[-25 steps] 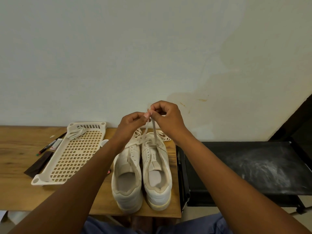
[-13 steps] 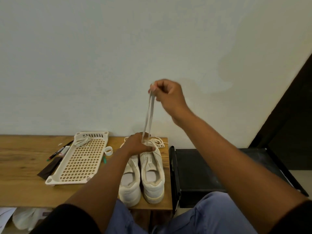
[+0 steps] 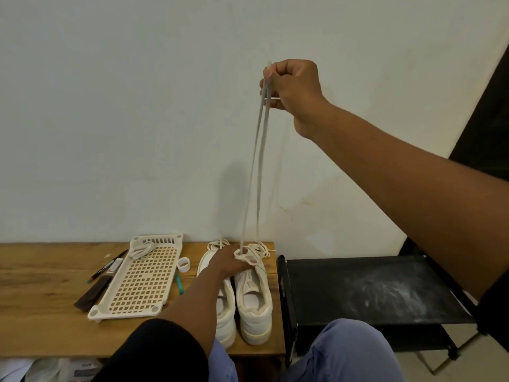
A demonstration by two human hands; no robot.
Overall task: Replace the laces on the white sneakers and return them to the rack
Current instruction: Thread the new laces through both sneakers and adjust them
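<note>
Head view: the right hand [image 3: 293,86] is way up in front of the wall, fingers curled tight round both ends of the lace [image 3: 257,172], so that grip is fully closed on it. The two strands run straight down to the right sneaker [image 3: 254,296], which sits beside the left sneaker [image 3: 224,307] on the wooden surface [image 3: 41,312]. The left hand [image 3: 230,261] rests on the front of the shoes, pressing down right where the lace comes out; I can't tell if those fingers pinch anything or just hold the shoe flat.

Looks to me like the evening-out step, getting both ends the same length. Tip: keep the shoe pinned hard so it doesn't lift, pull straight up and not sideways, and match the two tips before letting go. If one strand hangs slacker, feed it through at the eyelet instead of yanking.

A loose cord pile [image 3: 260,248] lies behind the toes, and the slotted tray [image 3: 137,282] sits to the left with a bundled lace [image 3: 141,248] on it. The black rack [image 3: 371,288] is just right of the surface.
</note>
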